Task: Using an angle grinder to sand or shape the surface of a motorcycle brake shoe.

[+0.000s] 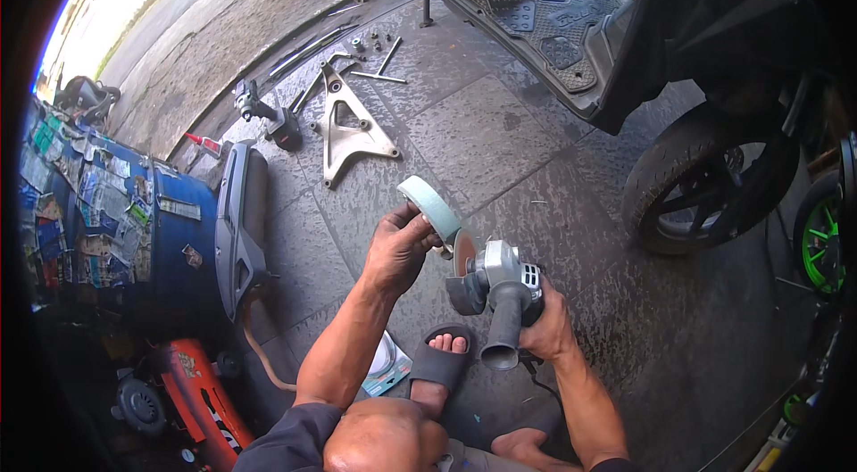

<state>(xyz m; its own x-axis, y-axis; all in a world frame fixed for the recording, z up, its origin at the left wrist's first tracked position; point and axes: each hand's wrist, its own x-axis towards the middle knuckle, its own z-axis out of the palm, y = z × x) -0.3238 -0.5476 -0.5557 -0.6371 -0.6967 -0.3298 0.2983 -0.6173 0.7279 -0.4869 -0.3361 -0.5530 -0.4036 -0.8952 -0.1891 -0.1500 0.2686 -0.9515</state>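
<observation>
My left hand (397,247) is closed on a pale green, curved band-like piece (430,207), its fingers gripping the near side. I cannot tell what part it is. My right hand (551,327) wraps round the body of an angle grinder (504,264). The grinder's reddish-brown disc (463,253) meets or nearly meets the lower end of the curved piece; whether they touch is unclear. A black guard covers part of the disc, and the black side handle (505,329) points back toward me, with no hand on it. A dark cord trails below my right hand.
Beyond my left hand lie a metal bracket (346,135), a cordless drill (266,115) and a T-handle wrench (384,67). A scooter (553,17) with a black wheel (705,186) stands at the right. A blue drum (178,213) and orange machine (203,392) are at the left.
</observation>
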